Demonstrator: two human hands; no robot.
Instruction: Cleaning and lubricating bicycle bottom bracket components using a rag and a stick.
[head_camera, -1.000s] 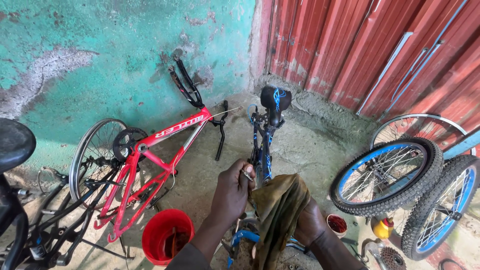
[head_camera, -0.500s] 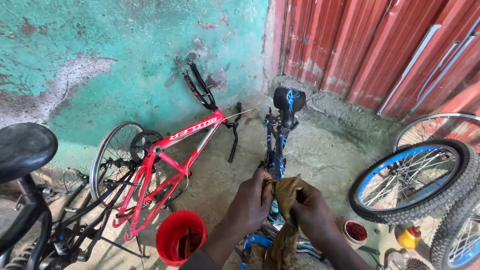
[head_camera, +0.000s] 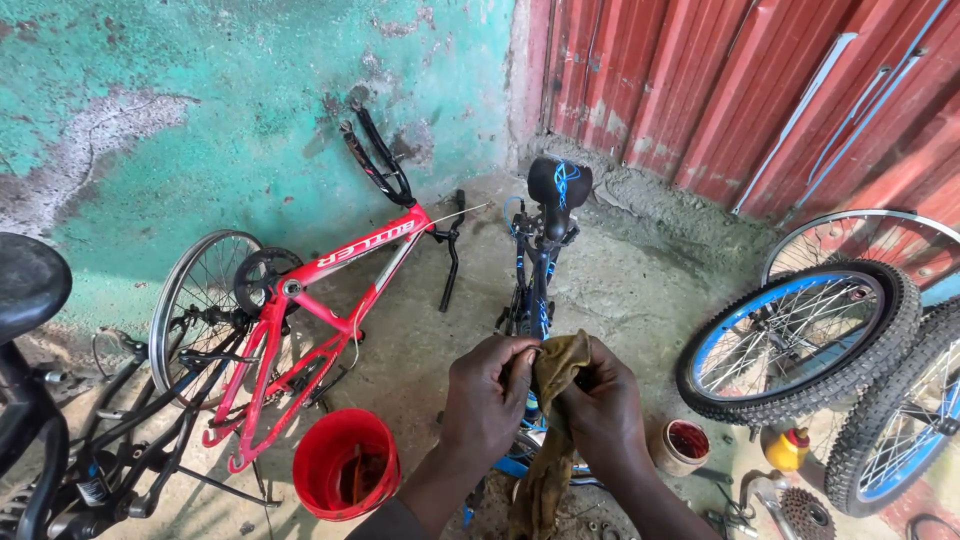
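Observation:
Both my hands meet low in the middle of the view around a dirty olive-brown rag (head_camera: 548, 420). My left hand (head_camera: 487, 398) grips the rag's upper left edge, and my right hand (head_camera: 600, 400) clutches its right side. The rag hangs down between my forearms. Just behind my hands stands a small blue and black bike frame (head_camera: 535, 290), upside down, its black saddle (head_camera: 559, 184) pointing away from me. What my fingers hold inside the rag is hidden.
A red bike frame (head_camera: 335, 290) lies upside down by the turquoise wall, with a spoked wheel (head_camera: 200, 290). A red bucket (head_camera: 345, 478) sits at my left. A small open tin (head_camera: 680, 446), a yellow oil bottle (head_camera: 786, 448), a sprocket (head_camera: 800, 510) and blue-rimmed wheels (head_camera: 795, 340) are on the right.
My hands have come together higher on the rag, bunching it between them. My view has shifted, so the bikes and bucket sit further right and lower than before.

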